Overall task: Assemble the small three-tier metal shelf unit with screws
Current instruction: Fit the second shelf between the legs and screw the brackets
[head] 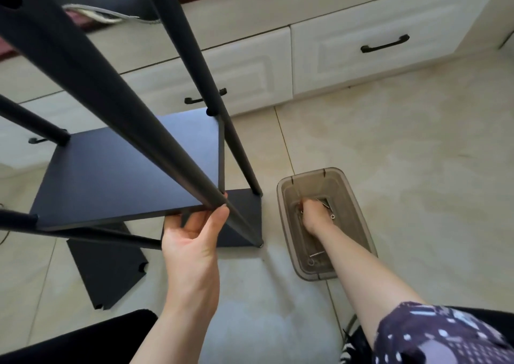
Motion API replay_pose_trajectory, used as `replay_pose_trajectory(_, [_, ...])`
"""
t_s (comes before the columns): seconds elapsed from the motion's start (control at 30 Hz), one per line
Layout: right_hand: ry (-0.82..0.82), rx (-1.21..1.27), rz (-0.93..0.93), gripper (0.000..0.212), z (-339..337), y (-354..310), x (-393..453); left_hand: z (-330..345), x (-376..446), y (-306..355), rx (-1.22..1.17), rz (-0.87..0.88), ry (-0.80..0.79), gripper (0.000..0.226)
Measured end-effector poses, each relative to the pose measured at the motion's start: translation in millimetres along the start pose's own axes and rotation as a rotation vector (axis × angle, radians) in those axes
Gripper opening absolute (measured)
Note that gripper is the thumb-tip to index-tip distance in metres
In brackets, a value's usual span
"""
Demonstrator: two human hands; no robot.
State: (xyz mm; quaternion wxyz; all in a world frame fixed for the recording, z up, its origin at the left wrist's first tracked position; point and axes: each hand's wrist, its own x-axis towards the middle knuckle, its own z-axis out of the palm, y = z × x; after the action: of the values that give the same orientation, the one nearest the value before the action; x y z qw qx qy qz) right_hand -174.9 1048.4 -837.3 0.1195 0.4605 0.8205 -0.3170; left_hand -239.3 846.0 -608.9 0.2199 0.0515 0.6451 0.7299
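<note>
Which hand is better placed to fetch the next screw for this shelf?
The right hand: it is already down inside the bin among the loose hardware. The left hand grips the shelf corner by the post, so it is busy.

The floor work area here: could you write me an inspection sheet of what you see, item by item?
Surface: pale tiled floor, glossy, bare at right.
Job's things: dark shelf unit part built, with poles fitted to a shelf board; a loose board flat on the floor; a plastic box holding screws.
Clutter: nothing seen.
Hands: left hand grips the shelf board's near corner at a pole; right hand reaches into the box, its fingers hidden.
Cables: a thin cord near the bottom edge, partly seen.
Surroundings: white drawers with black handles behind.
</note>
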Motion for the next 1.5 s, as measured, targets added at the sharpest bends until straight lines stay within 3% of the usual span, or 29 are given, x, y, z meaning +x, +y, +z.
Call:
replay_pose_trajectory(0.23, [0.095, -0.063, 0.007, 0.029, 5, 1, -4, 3, -2, 5, -0.04, -0.018, 0.004, 0.075])
replay_pose_trajectory(0.6, [0.106, -0.136, 0.063, 0.023, -5, 3, -9, 5, -5, 9, -0.095, -0.053, -0.01, 0.073])
replay_pose_trajectory(0.87, [0.104, -0.234, -0.096, 0.019, -44, -13, -23, 1, -12, 16, -0.18, -0.086, 0.028, 0.065])
replay_pose_trajectory(1.03, [0.147, 0.038, -0.177, 0.012, -87, -62, -48, -1, -17, 31, -0.254, -0.112, 0.063, 0.041])
replay_pose_trajectory(1.27, [0.111, 0.697, -0.384, 0.003, -116, -152, -118, -24, -15, 74, -0.372, -0.117, 0.091, 0.037])
replay_pose_trajectory(1.37, [0.073, 0.787, -0.437, 0.002, -113, -182, -152, -42, -10, 92, -0.458, -0.117, 0.134, 0.029])
replay_pose_trajectory(1.5, [0.05, 0.724, -0.43, 0.007, -98, -207, -178, -68, -4, 110, -0.541, -0.102, 0.19, 0.025])
